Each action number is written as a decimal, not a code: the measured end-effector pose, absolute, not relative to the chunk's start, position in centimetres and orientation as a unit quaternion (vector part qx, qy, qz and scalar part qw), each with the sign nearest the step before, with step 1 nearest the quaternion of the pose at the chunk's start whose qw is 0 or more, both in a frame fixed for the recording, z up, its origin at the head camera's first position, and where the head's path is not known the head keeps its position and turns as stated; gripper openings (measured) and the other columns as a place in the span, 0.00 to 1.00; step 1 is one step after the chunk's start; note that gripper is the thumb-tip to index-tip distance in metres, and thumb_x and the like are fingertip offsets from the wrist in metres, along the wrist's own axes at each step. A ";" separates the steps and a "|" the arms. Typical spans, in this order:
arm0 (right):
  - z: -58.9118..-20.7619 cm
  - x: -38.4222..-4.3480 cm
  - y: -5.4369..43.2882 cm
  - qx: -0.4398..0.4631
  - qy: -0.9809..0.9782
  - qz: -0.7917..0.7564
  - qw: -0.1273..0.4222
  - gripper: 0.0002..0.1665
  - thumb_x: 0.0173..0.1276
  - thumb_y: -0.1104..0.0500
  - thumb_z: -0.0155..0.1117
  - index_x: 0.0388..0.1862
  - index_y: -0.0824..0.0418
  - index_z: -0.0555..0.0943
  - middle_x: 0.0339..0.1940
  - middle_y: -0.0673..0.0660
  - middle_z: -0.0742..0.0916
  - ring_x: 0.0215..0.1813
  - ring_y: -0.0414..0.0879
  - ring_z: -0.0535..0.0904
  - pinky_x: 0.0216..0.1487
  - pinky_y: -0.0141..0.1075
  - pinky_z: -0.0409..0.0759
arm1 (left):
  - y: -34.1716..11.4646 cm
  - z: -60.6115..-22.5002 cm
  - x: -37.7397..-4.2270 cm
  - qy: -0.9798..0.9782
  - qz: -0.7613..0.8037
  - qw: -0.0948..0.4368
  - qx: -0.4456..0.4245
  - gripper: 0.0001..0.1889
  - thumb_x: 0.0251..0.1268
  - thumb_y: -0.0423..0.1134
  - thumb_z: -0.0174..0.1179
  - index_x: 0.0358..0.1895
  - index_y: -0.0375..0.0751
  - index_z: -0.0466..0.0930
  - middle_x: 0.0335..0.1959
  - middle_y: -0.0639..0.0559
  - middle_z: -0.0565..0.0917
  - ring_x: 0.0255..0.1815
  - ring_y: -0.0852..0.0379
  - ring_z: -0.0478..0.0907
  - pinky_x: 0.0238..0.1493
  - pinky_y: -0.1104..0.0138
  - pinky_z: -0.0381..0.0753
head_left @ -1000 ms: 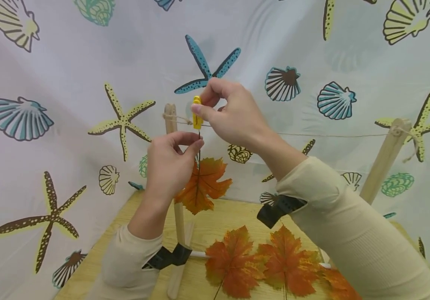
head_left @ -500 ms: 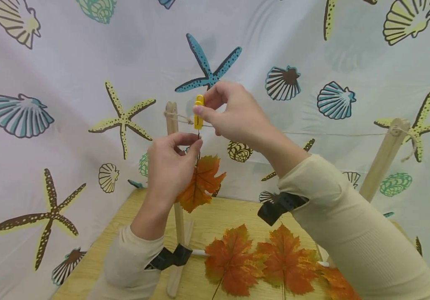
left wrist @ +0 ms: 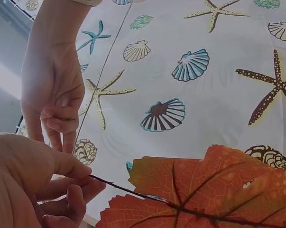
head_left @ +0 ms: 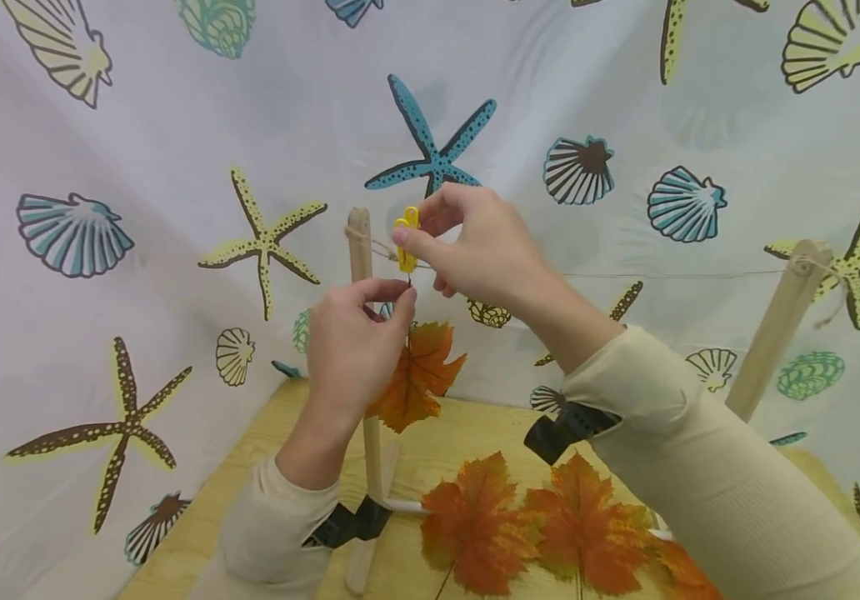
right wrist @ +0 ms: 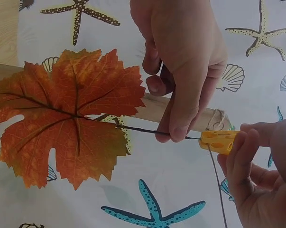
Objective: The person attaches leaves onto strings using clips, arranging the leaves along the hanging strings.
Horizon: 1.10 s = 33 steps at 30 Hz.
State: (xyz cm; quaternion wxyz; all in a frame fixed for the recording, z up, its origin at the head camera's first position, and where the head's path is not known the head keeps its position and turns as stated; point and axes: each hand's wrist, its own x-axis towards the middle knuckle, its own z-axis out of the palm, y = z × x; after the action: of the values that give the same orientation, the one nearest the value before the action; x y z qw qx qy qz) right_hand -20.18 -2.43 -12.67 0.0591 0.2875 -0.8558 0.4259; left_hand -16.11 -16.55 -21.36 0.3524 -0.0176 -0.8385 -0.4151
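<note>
My right hand (head_left: 486, 242) pinches a yellow clothespin (head_left: 406, 254) between thumb and fingers, close to the left end of a thin twine (head_left: 662, 275). In the right wrist view the clothespin's jaw end meets the twine and the tip of a dark leaf stem (right wrist: 143, 129). Just below it, my left hand (head_left: 355, 350) pinches that stem between thumb and forefinger. An orange artificial maple leaf (head_left: 430, 375) hangs from the stem, partly behind the left hand. Whether the clothespin's jaws have closed fully on stem and twine is hard to tell.
The twine runs between a left wooden post (head_left: 360, 250) and a right wooden post (head_left: 778, 333). More orange leaves (head_left: 478, 525) lie on the wooden table (head_left: 250, 450), near a white rod (head_left: 403, 506). A shell-and-starfish printed cloth (head_left: 520, 75) stands behind.
The head view has shifted slightly, so the scene sits further right. The clothespin has turned a little, showing both handle ends. Both hands keep their pinch on clothespin and stem.
</note>
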 end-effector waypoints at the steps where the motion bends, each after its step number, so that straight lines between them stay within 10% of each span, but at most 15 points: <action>1: -12.7 -20.2 -2.5 0.289 -0.855 0.426 0.062 0.21 0.70 0.45 0.66 0.53 0.56 0.78 0.47 0.52 0.84 0.26 0.50 0.85 0.28 0.39 0.81 | -16.6 -21.3 -16.1 -0.838 -0.414 0.355 -0.019 0.12 0.69 0.43 0.63 0.42 0.40 0.90 0.20 0.47 0.83 0.18 0.53 0.72 0.17 0.67 0.69; 33: -14.1 -20.2 0.1 0.274 -0.867 0.414 0.030 0.24 0.69 0.41 0.65 0.55 0.54 0.80 0.47 0.51 0.85 0.28 0.49 0.86 0.34 0.41 0.84 | -17.8 -22.3 -15.6 -0.835 -0.450 0.316 0.006 0.11 0.65 0.44 0.67 0.42 0.42 0.91 0.19 0.47 0.76 0.23 0.51 0.69 0.19 0.68 0.64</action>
State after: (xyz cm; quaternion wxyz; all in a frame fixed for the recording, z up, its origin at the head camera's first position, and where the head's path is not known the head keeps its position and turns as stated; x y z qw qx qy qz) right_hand -20.16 0.10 -14.10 0.0299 0.2741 -0.8674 0.4142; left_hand -15.63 -17.77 -22.31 0.3156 0.0060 -0.8354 -0.4500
